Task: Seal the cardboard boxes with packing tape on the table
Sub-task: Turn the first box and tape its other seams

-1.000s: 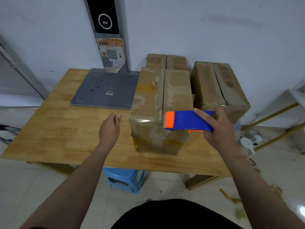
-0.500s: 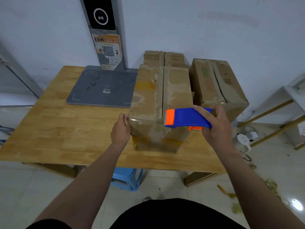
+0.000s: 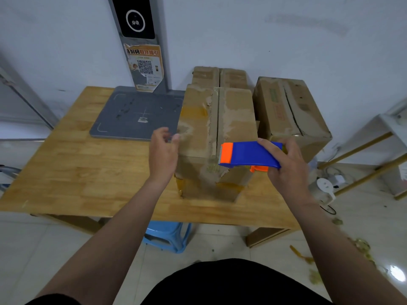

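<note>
A white wall backed the wooden tabletop [image 3: 77, 168], which carried three cardboard boxes and a flat grey plate [image 3: 132, 113] at the foot of a post with a notice [image 3: 144, 67] stuck on it. The front box [image 3: 233, 119] stood nearest me, its flaps down but the top seam showing as a dark gap, with old brown tape on its near face. The back box [image 3: 220, 77] sat just behind it. The right box [image 3: 290, 106] stood close beside it, its own seam also unsealed.

My right hand [image 3: 286, 168] had its grip clenched round the rear of the blue tape dispenser [image 3: 251, 154]. I held it level over the near right part of the front box, with the orange cutter end pointing left toward the seam. I judged that this put the blade where it could come down at the seam's near end. The roll itself was mostly hidden, and I saw no free tail of tape.

My left hand [image 3: 163, 150] hovered at the box's upper left edge, its grip released, fingers loosely curled on nothing. It was blurred, so I could not tell whether it touched the cardboard. I read it as placed to brace the box against the pull of the tape.

No fresh strip lay on that seam, so I judged the sealing not yet started, and the torn, scuffed cardboard might hold tape poorly
</note>
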